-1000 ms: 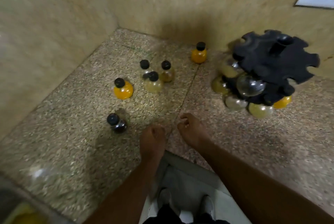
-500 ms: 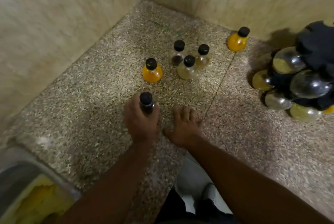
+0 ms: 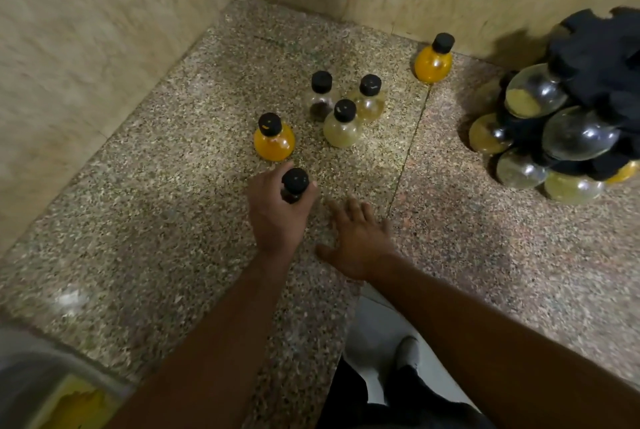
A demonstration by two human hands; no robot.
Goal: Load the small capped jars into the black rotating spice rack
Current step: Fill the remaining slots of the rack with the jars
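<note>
My left hand (image 3: 277, 213) is wrapped round a dark jar (image 3: 294, 184), far left of the rack (image 3: 595, 57); right hand (image 3: 360, 238) flat and empty on the counter (image 3: 173, 220). Rack partly loaded; five jars left standing.

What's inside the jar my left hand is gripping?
The left hand wraps the dark jar, so only its black cap and a dark strip of glass show. The contents are covered by the fingers.
</note>
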